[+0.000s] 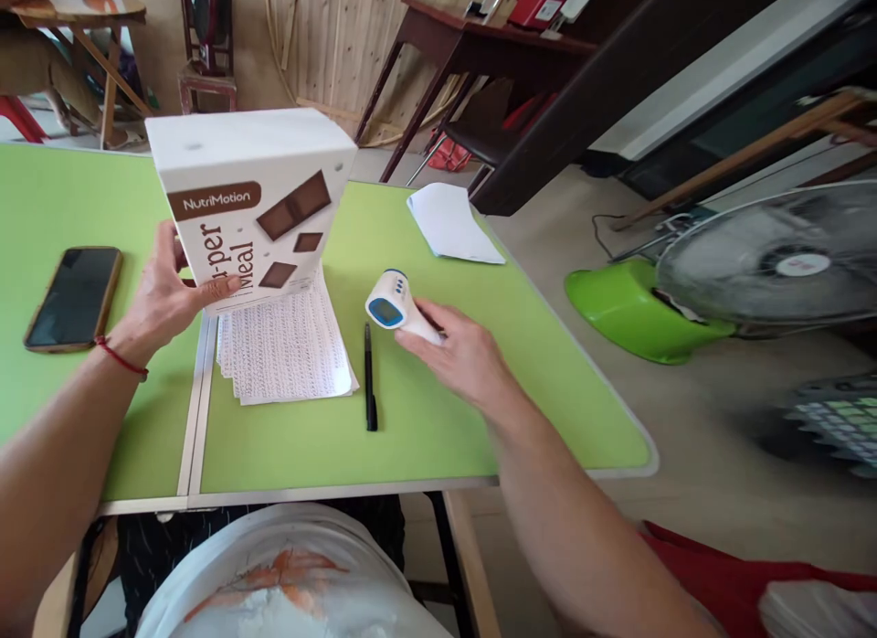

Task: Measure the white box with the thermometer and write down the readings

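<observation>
My left hand (168,286) grips the lower left edge of a white NutriMotion box (253,199) with brown chocolate pieces printed on it. The thumb lies across its front, and the box is tilted above the table. In my right hand (462,350) is a white and blue infrared thermometer (388,300), held by its handle with its small screen facing me. Beneath the box, partly covered, lies a stack of handwritten sheets (288,355). A black pen (370,377) rests between the sheets and my right hand.
A phone (74,300) lies left on the green folding table (425,437). Folded white paper (456,222) is near the far edge. A large fan (774,254) and a green plastic stool (637,309) are on the right. A dark desk (466,48) stands behind.
</observation>
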Available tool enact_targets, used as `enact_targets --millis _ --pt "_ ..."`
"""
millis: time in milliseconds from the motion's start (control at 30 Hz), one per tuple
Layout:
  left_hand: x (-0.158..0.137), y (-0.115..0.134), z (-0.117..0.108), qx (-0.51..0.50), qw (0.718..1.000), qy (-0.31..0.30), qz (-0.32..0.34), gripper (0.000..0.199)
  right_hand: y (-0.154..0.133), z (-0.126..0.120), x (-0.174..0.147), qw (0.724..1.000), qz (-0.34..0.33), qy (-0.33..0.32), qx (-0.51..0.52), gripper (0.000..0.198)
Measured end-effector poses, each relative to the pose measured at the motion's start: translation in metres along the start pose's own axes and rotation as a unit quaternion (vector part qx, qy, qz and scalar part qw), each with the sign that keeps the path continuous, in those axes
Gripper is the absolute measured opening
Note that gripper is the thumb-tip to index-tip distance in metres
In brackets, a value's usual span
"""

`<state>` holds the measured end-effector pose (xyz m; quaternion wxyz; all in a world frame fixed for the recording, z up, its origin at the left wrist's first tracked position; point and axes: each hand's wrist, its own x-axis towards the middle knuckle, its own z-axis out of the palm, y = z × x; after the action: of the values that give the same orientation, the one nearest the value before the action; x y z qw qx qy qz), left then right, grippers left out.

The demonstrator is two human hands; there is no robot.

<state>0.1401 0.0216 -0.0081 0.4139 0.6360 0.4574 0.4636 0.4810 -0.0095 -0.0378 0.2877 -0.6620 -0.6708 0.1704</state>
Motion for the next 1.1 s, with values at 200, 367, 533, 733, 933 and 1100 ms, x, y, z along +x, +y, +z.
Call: enact_targets --millis 200,367,533,733,933,1100 --pt "0.003 -0.018 -0.003 0.054 0.996 0.036 0.058 0.075 0.02 0.014 0.023 0.971 0.019 -0.021 -0.238 0.041" --pt "0.006 -0.023 -0.005 0.083 0.995 0.018 0.055 0.07 0.02 0.015 0.018 0.962 -0.022 0.018 -0.273 0.042" --pt "-0.005 -0.006 0.004 0.275 0.931 0.182 0.154 0.08 0.001 0.014 0.003 0.986 -0.071 0.016 -0.153 0.034" --pt "-0.035 0.019 0.043 0.399 0.843 0.192 0.305 0.048 -0.012 0.025 -0.013 0.986 -0.112 -0.112 -0.052 0.027" --pt "-0.039 0.001 0.077 0.384 0.843 -0.155 0.345 0.017 0.0 0.017 -0.012 0.983 -0.163 0.01 0.086 0.021" --pt "-0.042 -0.011 0.087 0.418 0.811 -0.272 0.308 0.028 0.003 0.019 -0.016 0.95 -0.156 0.0 0.27 0.032"
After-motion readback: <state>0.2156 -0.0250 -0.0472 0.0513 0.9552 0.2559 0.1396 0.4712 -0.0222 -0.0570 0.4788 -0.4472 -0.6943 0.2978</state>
